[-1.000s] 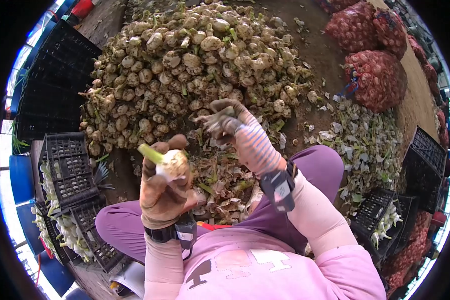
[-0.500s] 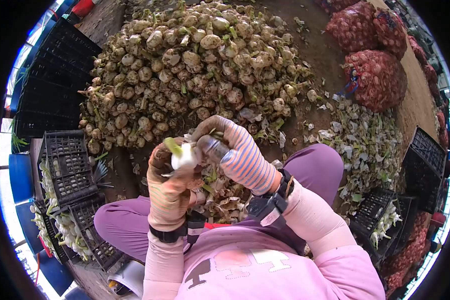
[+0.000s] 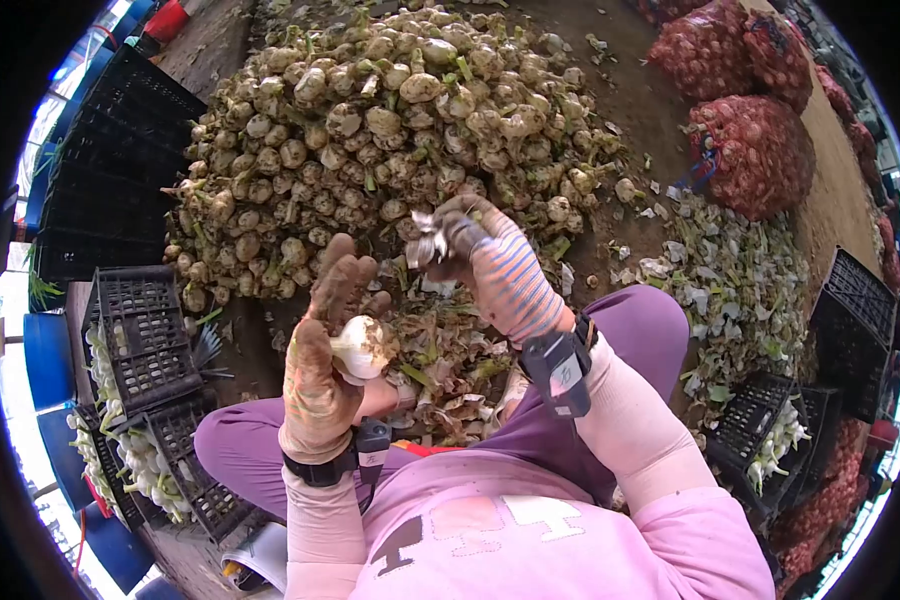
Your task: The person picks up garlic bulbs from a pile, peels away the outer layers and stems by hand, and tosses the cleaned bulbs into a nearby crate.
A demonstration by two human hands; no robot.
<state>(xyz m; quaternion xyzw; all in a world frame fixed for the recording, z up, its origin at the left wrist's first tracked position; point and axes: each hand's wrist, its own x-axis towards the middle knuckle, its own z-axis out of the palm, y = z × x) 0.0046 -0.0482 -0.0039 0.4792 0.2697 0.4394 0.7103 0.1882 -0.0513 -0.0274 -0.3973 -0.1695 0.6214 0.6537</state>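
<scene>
A garlic bulb (image 3: 365, 348), mostly white with a brown patch on one side, rests in my left hand (image 3: 322, 365). The glove there is stained with soil; the thumb holds the bulb and the fingers reach upward. Up and to the right, my right hand (image 3: 485, 250), in a striped glove with a dark covering at the thumb, pinches loose pale garlic skin (image 3: 427, 240), blurred by motion. Beyond both hands rises a large heap of soil-covered garlic bulbs (image 3: 370, 130). Shed skins and leaves (image 3: 450, 375) lie on the ground between my legs.
Black crates (image 3: 150, 335) with white bulbs stand at the left, beside taller black crates (image 3: 110, 165). Red net sacks (image 3: 750, 155) sit at the upper right. More peelings (image 3: 740, 290) cover the ground at right, near another crate (image 3: 755, 430) of trimmed garlic.
My hands have moved apart. The right hand has gone up and away with loose skin in it, while the bulb stays in my left hand, now lower and turned.
</scene>
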